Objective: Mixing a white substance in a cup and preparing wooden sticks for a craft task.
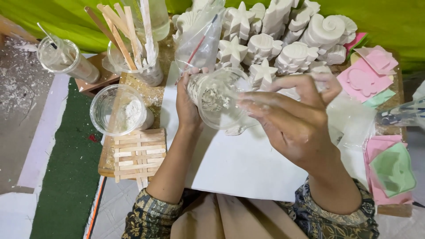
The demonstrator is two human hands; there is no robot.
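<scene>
The left hand (188, 104) was wrapped around a clear plastic cup (217, 97), fingers clenched on its side, tipping it over the white board (239, 163) on the table. White powder clung inside that cup. The right hand (290, 119) hovered just beside the cup's mouth, fingers (265, 97) spread wide and released, gripping nothing. Behind them stood a crowd of white plaster shells and stars (265, 44). Off to the left sat another cup of powder (119, 110), above a little wooden rack (139, 152).
</scene>
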